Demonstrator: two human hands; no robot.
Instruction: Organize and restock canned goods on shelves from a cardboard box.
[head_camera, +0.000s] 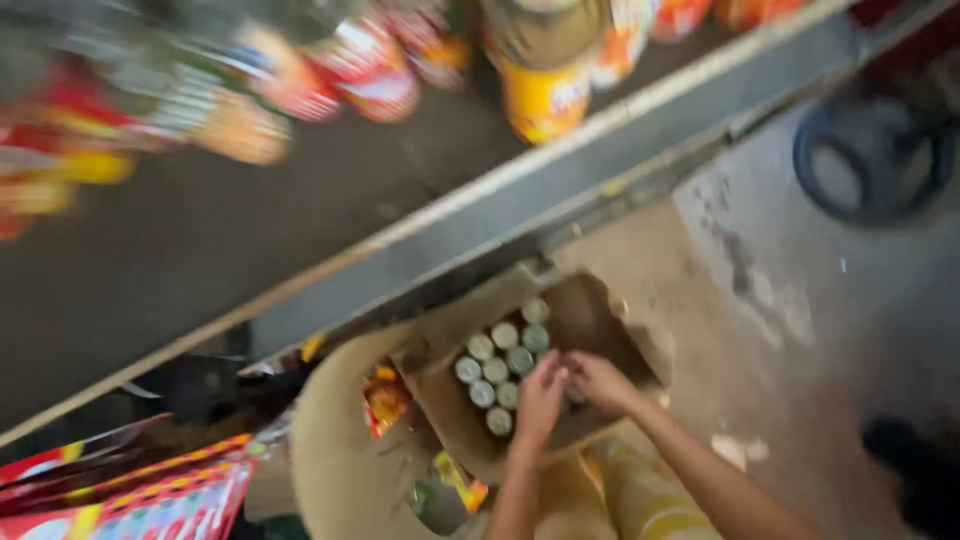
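Observation:
An open cardboard box (600, 310) sits on the floor below me, holding several upright cans (497, 362) with pale green lids. My left hand (540, 398) reaches down into the box beside the cans, fingers curled at the lids. My right hand (598, 380) is next to it, also inside the box, fingers bent toward the same spot. The frame is blurred, so I cannot see whether either hand grips a can.
A dark shelf (200, 240) with a grey front edge (560, 190) runs across above the box, with jars and colourful packets (545, 95) along its back. Red printed packaging (150, 495) lies at lower left. A dark round object (870, 155) rests on the concrete floor at right.

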